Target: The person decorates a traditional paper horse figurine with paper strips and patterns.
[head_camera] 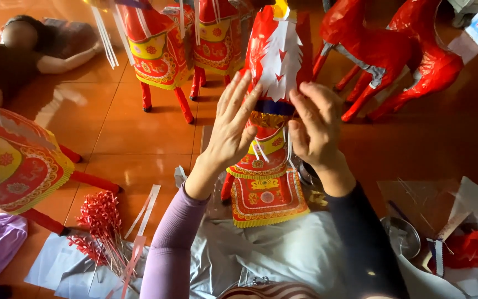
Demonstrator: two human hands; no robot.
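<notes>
Fingers [239,102] of the left hand [229,130] lie spread on the red paper horse [275,61], the right hand [315,124] pinches its blue band [275,107], white mane and saddle cloth already on.

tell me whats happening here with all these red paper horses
A person seated on the floor has both hands on a red paper horse. The left hand lies flat against its side and the right hand pinches the dark blue band at its neck. More paper horses stand behind on the orange tile floor.

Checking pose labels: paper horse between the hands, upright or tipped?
Upright: the paper horse stands on its red legs, both hands at its neck band.
</notes>
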